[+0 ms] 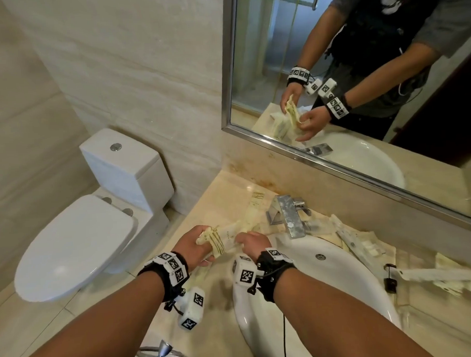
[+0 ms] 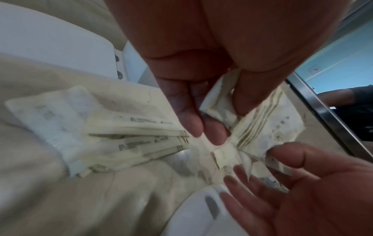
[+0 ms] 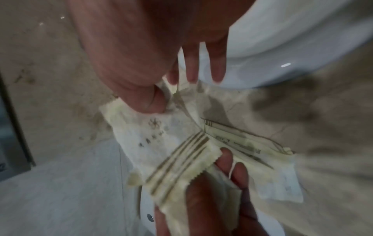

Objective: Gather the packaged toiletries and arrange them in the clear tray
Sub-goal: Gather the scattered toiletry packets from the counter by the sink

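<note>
Both hands meet over the near-left part of the marble worktop (image 1: 207, 295), just left of the white basin (image 1: 314, 277).

Left hand (image 1: 194, 241): fingers and thumb curled round one end of a bunch of cream striped sachets (image 1: 218, 239). Left wrist view shows the thumb pressing a sachet against the fingers (image 2: 193, 111).

Right hand (image 1: 252, 243): thumb and forefinger pinch the other end of the same bunch; in the right wrist view the thumb (image 3: 149, 99) presses on a sachet printed with a small flower mark (image 3: 155, 137); the remaining fingers are straight.

The held sachets are lifted off the worktop, fanned between the two hands. Edges are serrated, with brown stripes across the ends.

More packaged toiletries:
- a flat stack of long packets (image 2: 113, 132) lying on the worktop under and left of the hands, seen in the left wrist view;
- loose packets (image 1: 257, 204) far-left of the chrome faucet (image 1: 288, 216);
- a scatter of packets (image 1: 361, 243) right of the faucet along the far rim of the basin, and further ones at the right edge (image 1: 449, 274).

Clear tray: cannot make it out with certainty in any view.

Surroundings: white toilet (image 1: 96, 225) to the left, lid down; mirror (image 1: 359, 73) on the far wall reflecting the hands and sachets; chrome ring fitting (image 1: 161, 354) at the near edge.
</note>
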